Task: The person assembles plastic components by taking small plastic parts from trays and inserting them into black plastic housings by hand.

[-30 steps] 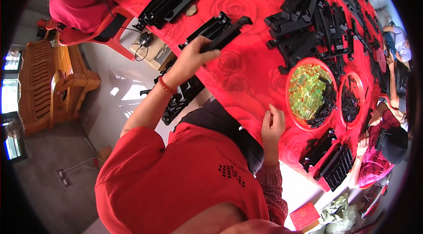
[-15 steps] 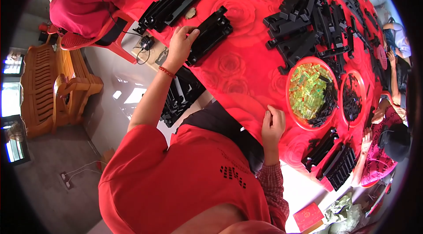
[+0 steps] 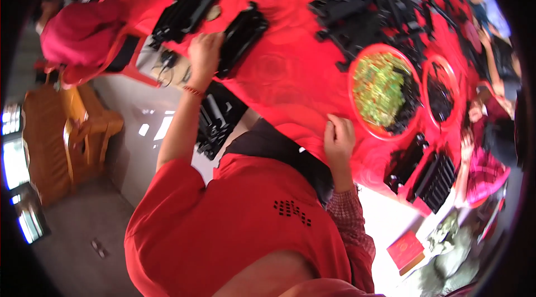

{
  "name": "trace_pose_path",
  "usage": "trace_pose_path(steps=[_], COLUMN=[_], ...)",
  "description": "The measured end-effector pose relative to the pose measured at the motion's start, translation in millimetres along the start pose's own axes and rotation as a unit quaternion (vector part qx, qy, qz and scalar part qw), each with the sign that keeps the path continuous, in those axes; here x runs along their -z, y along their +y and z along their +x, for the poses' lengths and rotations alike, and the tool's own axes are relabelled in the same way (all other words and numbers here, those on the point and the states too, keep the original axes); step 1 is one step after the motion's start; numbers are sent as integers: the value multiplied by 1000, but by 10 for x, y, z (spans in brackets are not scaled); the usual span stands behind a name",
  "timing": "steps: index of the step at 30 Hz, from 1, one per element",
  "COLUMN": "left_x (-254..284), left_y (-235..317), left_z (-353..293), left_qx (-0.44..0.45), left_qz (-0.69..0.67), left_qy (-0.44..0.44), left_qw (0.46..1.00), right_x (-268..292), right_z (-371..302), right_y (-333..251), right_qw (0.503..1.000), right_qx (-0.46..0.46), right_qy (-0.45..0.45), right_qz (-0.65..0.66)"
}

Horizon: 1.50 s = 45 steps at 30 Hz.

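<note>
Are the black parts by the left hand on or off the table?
On: the black parts lie on the red cloth, left hand beside them.

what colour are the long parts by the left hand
The long parts are black, as the head view shows.

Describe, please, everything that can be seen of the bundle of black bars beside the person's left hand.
The bundle of black bars looks like glossy plastic: long, slim pieces lying side by side, with knobby ends at the upper right. It rests on the red rose-patterned tablecloth, slanting from the table's near edge toward the upper right. The left hand is at its left side, fingertips seemingly touching it. Blur hides finer details and the exact number of bars.
</note>
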State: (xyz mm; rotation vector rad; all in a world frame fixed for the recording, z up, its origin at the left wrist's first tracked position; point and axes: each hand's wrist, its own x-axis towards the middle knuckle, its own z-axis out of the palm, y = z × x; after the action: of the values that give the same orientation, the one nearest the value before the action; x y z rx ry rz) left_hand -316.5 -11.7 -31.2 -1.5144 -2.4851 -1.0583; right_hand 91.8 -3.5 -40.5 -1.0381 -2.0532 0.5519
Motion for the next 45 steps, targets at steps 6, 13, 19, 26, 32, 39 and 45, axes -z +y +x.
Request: trace_pose_path(steps=[6, 13, 19, 26, 32, 39, 45], left_x=[27, -72, -1184, -2060, -2336, -2516, -2564], left_y=[105, 1183, 2063, 2551, 2752, 3132, 3132], left_z=[-20, 137, 846, 1764, 2337, 2386, 2264], left_qx=[-43, -167, -252, -40, 65, 16, -87], left_qz=[-31, -41, -112, -8, 6, 47, 113], left_qy=[32, 30, -25, -105, -194, -241, -173], left_qw=[998, 985, 961, 994, 979, 969, 975], right_x=[37, 94, 139, 203, 372, 375, 411], right_z=[-26, -17, 35, 47, 108, 87, 97], right_y=[21, 50, 4, 55, 186, 287, 321], right_qw=[999, 998, 998, 986, 952, 929, 934], right_qx=[-30, -47, -33, -76, -111, -121, -97], right_qy=[-2, -16, -22, -45, -126, -165, -149], right_qz=[20, 43, 43, 138, 255, 308, 309])
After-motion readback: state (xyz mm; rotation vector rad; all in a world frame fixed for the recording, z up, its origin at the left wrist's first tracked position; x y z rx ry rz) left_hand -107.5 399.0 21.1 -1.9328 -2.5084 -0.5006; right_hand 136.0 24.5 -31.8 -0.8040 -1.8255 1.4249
